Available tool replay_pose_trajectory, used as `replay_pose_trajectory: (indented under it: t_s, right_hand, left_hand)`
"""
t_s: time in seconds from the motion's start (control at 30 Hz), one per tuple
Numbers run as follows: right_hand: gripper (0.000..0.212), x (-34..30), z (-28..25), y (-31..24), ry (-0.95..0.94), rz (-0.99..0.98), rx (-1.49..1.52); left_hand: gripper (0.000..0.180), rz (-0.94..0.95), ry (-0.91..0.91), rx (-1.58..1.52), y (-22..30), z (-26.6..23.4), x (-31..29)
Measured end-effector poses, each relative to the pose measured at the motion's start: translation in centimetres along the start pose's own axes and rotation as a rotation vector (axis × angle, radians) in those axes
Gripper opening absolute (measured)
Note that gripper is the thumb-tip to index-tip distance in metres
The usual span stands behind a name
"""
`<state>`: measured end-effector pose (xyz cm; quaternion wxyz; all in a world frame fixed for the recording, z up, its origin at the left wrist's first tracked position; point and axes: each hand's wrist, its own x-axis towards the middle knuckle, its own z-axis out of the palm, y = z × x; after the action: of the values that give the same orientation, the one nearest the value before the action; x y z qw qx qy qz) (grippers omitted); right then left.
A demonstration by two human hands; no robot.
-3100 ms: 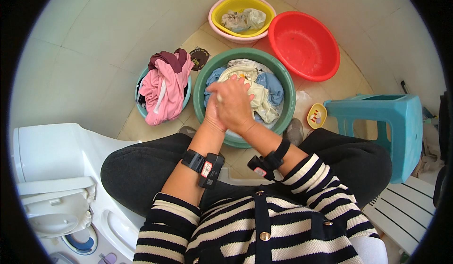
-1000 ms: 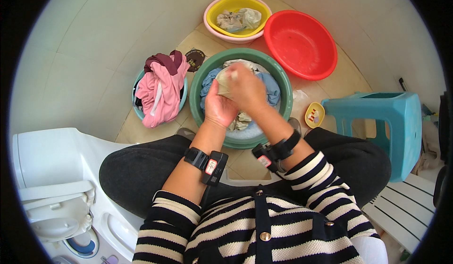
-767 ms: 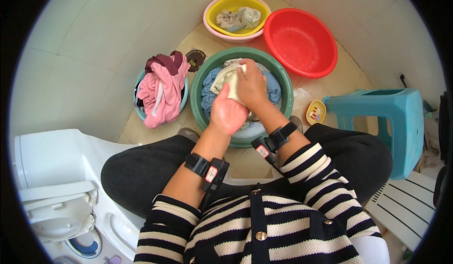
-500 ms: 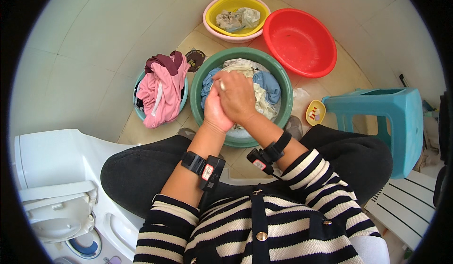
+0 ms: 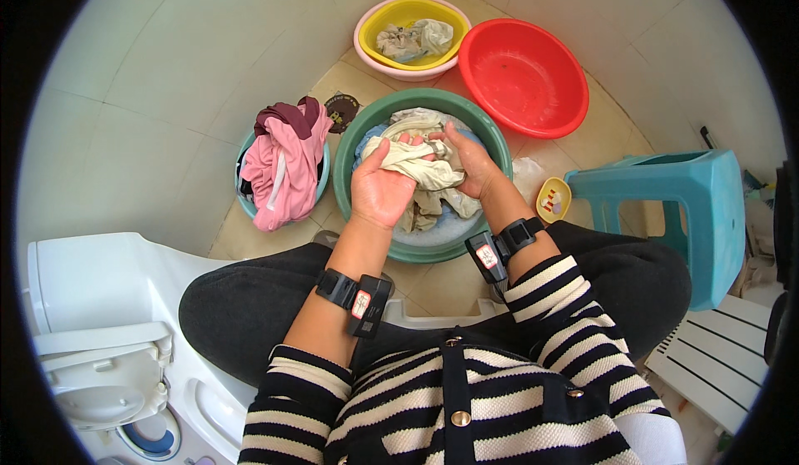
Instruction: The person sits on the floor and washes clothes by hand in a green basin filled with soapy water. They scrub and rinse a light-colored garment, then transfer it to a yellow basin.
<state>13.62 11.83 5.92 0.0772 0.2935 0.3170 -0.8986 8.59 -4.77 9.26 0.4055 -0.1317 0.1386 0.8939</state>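
A cloth (image 5: 420, 165) is held over laundry (image 5: 424, 211) in a tub (image 5: 433, 97) on the floor (image 5: 616, 132), a basin (image 5: 325, 174) of clothes (image 5: 283, 161) just to its left. Behind the tub, a bowl (image 5: 416, 9) with crumpled plastic (image 5: 416, 39) sits inside a larger bowl (image 5: 408, 76), beside a washbowl (image 5: 520, 74) on their right. Right of the tub lies a dish (image 5: 558, 184), then a stool (image 5: 699, 190), a slatted stand (image 5: 720, 357) in front of it.

Cream cloth (image 5: 404, 161): soft fabric, loosely bunched into rope-like folds, smooth along the ridges and creased between them. State: held in both hands, partly covered by fingers. Pose: main fold slopes from 10 o'clock to 4 o'clock. Location: across the middle of the round green basin (image 5: 339, 174). Beige folds show toward 6 o'clock; whether they join the cloth cannot be determined.
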Motion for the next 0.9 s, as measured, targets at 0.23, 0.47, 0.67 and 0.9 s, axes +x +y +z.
replay_pose_trajectory:
  t_s: [0.23,0.47,0.67,0.9]
  right_hand:
    - [0.031,0.3,4.1,-0.5,-0.033,-0.022,0.086]
    - [0.019,-0.9,7.7,0.0,0.157,0.011,0.357]
    - [0.018,-2.0,9.7,-0.6,0.307,-0.636,-0.210]
    - [0.022,-4.0,11.4,3.1,0.099,-1.106,-1.521]
  left_hand:
    - [0.038,0.077,0.103,0.323,-1.0,-1.4,0.5]
    - [0.028,0.050,0.238,0.299,-0.2,-1.7,1.0]
    - [0.033,-0.055,0.278,0.040,0.4,-1.1,0.6]
    - [0.031,0.225,-0.562,-0.189,-2.3,0.3,0.7]
